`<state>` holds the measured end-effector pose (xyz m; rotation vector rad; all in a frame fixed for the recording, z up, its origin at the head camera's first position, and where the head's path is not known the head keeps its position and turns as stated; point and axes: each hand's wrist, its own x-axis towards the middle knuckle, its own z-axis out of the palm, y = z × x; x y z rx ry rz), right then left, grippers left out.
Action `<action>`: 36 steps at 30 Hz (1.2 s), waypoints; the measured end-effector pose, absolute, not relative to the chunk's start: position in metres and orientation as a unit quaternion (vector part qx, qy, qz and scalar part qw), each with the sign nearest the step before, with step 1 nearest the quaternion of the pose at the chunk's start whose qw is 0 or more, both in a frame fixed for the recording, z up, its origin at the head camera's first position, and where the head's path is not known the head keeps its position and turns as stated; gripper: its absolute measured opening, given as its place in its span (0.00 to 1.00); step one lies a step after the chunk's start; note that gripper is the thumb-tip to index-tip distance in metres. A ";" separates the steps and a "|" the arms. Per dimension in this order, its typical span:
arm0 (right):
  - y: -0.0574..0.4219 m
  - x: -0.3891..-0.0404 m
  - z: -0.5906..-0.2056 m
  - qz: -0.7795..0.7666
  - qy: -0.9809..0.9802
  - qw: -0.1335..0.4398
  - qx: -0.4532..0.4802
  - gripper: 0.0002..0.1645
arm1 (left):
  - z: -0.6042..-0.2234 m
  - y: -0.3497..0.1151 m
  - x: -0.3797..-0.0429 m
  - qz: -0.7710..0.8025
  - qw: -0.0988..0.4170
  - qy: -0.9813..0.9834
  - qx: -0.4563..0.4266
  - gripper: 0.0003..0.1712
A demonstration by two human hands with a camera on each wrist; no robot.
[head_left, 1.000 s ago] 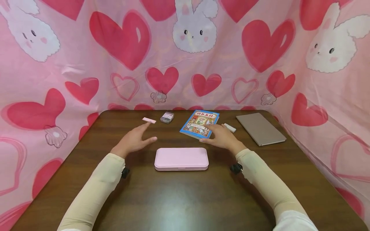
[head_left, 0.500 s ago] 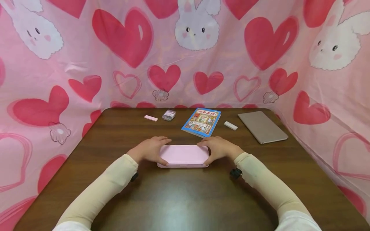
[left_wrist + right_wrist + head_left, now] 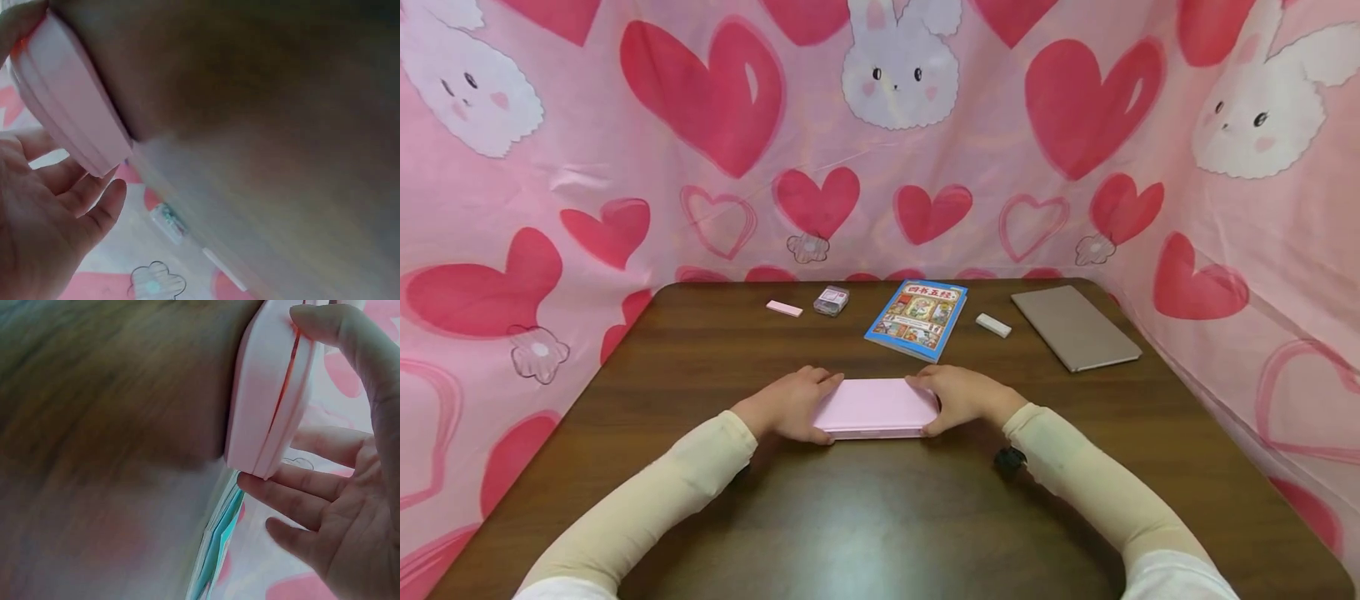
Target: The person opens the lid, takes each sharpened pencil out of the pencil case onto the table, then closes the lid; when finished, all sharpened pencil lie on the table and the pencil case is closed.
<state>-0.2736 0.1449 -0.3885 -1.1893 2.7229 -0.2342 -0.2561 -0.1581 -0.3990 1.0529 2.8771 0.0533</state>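
A pale pink pencil case (image 3: pixel 876 403) lies crosswise on the dark wood table in front of the person. Its left end is held by the left hand (image 3: pixel 792 407), thumb at the front edge and fingers at the back. The right hand (image 3: pixel 964 398) grips the other end in the same manner. In the right wrist view a thin reddish line runs along the seam of the pencil case (image 3: pixel 262 394), close to the thumb (image 3: pixel 328 325). Orange also shows by the thumb (image 3: pixel 22 22) in the left wrist view.
Behind the case lie a blue-edged illustrated book (image 3: pixel 917 320), a small white block (image 3: pixel 993 325) and a grey-brown notebook or folder (image 3: pixel 1075 327). A clear small box (image 3: pixel 832 301) and a flat pink strip (image 3: pixel 784 308) are at the back left. A heart-and-rabbit curtain (image 3: pixel 895 150) surrounds the table.
Both hands have come in and down from above the table beyond the pencil case to grip its two ends. Over the last half second the hands have barely moved.
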 end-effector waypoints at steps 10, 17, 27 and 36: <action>0.149 -0.276 -0.387 -0.119 0.892 0.083 -0.429 0.44 | -0.400 -0.161 -0.249 0.033 0.059 0.936 0.346 0.59; 0.152 -0.287 -0.383 -0.140 0.882 0.104 -0.437 0.39 | -0.401 -0.168 -0.252 0.103 0.070 0.932 0.340 0.60; 0.162 -0.307 -0.393 -0.246 0.854 0.102 -0.446 0.27 | -0.401 -0.188 -0.254 0.221 0.088 0.925 0.298 0.72; 0.162 -0.326 -0.400 -0.418 0.807 0.069 -0.411 0.27 | -0.400 -0.190 -0.254 0.283 0.124 0.921 0.238 0.78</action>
